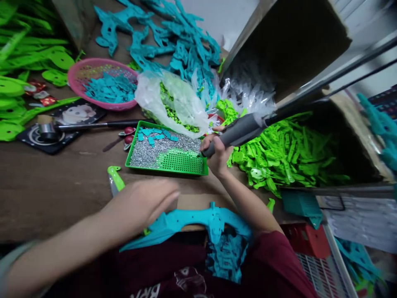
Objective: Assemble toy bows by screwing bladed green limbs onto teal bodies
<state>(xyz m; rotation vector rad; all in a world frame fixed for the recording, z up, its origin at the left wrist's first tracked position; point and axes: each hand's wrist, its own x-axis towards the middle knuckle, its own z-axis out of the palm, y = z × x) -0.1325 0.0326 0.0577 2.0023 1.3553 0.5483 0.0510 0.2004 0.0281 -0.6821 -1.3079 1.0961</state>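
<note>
My right hand [218,152] is wrapped around a grey power screwdriver [238,133], its tip pointing left over the right edge of a green tray [182,162]. Small metal screws [144,156] and several little blue plastic pieces [151,140] lie in that tray. Smeared by motion, my left hand [155,196] is above the left part of a long curved blue plastic part [192,217] at the table's front edge. Its fingers are too blurred to show a grip. More blue pieces [228,256] are in front of my body, below the curved part.
A hammer [102,125] lies at left, near a pink basket [104,105] of blue pieces. Behind the tray is a plastic bag [182,103] of green pieces. Green parts [279,153] heap up at right, beside cardboard boxes [291,45]. Blue parts [173,41] are piled behind.
</note>
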